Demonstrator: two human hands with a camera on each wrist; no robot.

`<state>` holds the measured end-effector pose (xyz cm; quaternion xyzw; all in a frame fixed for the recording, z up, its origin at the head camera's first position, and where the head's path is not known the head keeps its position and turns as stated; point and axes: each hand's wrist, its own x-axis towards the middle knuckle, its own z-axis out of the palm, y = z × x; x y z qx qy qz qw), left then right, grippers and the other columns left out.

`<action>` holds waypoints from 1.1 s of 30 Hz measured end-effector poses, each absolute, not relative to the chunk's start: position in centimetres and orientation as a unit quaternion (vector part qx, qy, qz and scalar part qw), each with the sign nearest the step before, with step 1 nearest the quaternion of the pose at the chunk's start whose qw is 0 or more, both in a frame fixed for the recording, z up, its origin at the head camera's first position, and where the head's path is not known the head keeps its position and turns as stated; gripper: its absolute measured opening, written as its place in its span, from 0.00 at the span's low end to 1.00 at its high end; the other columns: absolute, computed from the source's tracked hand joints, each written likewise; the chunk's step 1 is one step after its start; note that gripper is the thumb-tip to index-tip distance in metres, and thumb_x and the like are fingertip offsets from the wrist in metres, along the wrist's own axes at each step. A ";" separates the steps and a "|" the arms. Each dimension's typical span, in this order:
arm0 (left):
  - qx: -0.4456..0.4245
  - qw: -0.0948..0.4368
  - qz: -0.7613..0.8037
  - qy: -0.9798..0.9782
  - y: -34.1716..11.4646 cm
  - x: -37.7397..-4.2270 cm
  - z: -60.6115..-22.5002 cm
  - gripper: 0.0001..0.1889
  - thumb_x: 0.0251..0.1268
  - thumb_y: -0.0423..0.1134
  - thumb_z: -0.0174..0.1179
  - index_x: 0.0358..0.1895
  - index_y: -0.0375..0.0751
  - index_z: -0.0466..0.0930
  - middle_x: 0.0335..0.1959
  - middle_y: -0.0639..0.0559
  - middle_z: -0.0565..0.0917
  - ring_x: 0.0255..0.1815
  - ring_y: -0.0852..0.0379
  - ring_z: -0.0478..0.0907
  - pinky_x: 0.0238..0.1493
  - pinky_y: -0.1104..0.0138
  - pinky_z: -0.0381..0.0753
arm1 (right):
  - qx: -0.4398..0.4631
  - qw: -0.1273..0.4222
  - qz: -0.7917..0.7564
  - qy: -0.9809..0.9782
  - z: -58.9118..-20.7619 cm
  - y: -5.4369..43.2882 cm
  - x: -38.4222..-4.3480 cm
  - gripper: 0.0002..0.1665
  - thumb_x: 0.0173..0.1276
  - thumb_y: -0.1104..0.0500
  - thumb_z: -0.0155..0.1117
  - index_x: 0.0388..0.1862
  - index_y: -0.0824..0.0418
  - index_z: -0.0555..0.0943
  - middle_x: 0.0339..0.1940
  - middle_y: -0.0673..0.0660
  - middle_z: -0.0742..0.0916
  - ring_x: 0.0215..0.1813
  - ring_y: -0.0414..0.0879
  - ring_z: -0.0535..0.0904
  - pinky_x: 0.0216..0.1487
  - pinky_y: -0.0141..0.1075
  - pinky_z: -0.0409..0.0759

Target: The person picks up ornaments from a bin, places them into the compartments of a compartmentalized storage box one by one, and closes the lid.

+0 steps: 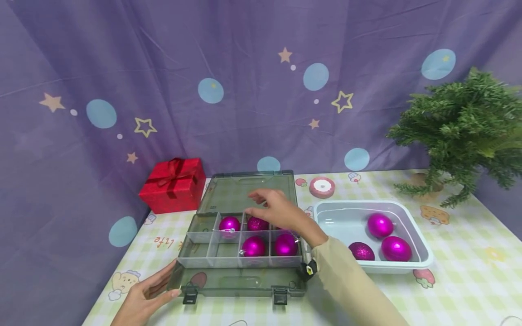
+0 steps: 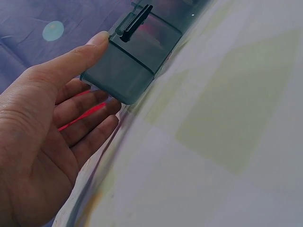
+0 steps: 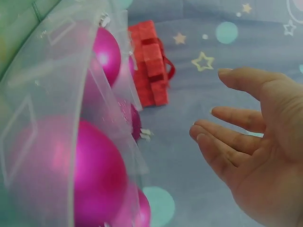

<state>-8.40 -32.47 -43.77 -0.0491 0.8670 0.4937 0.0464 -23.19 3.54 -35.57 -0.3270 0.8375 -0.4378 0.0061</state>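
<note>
Right hand: the right hand point(image 1: 277, 208) hovers over the far row, fingers parted, nothing in its grasp.
Left hand: the left hand point(image 1: 140, 294) lightly holds the near left corner of the smoky-green plastic divided case point(image 1: 228, 285), thumb on the front.
Balls in the case: a glossy magenta sphere point(image 1: 229, 223) sits in the far row, a glittery magenta sphere point(image 1: 258, 225) just right of it, close under the fingers; two glossy magenta balls point(image 1: 253, 246) fill neighbouring near-row compartments. The far right one is partly hidden by that hand.
Balls in the tub: over on the right, a pale rectangular plastic tub point(image 1: 426, 258) holds two glossy magenta spheres point(image 1: 380, 225) and one glittery magenta ball point(image 1: 361, 251).
Handling: these look light, stiff and hollow, the glossy skins likely slippery, the glitter grippier. Cup them round the middle; the little silver caps look weak.
Backdrop: a red ribboned gift box point(image 1: 185, 194) stands far left, a green artificial tree point(image 1: 461, 127) far right.
</note>
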 end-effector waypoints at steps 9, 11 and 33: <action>-0.053 0.047 0.493 0.867 -32.4 -8.3 -43.8 0.38 0.68 0.49 0.72 0.77 0.42 0.69 0.73 0.40 0.72 0.69 0.41 0.73 0.55 0.75 0.79 | -0.293 -0.019 -0.440 0.849 -35.3 8.6 -22.4 0.26 0.74 0.55 0.70 0.64 0.69 0.80 0.58 0.62 0.86 0.59 0.57 0.82 0.61 0.50 0.82; -0.054 0.046 0.492 0.868 -32.5 -8.3 -43.8 0.38 0.68 0.50 0.72 0.77 0.42 0.69 0.73 0.40 0.72 0.69 0.41 0.73 0.55 0.75 0.79 | -0.287 -0.031 -0.444 0.848 -35.3 9.8 -22.2 0.25 0.73 0.57 0.70 0.63 0.70 0.81 0.57 0.62 0.86 0.58 0.57 0.82 0.60 0.51 0.83; -0.055 0.054 0.492 0.867 -32.5 -8.4 -43.8 0.38 0.69 0.51 0.71 0.78 0.45 0.68 0.74 0.42 0.72 0.70 0.40 0.73 0.56 0.73 0.80 | -0.217 -0.057 -0.413 0.882 -36.6 19.9 -19.1 0.21 0.73 0.56 0.71 0.58 0.68 0.84 0.54 0.62 0.87 0.55 0.60 0.83 0.56 0.53 0.84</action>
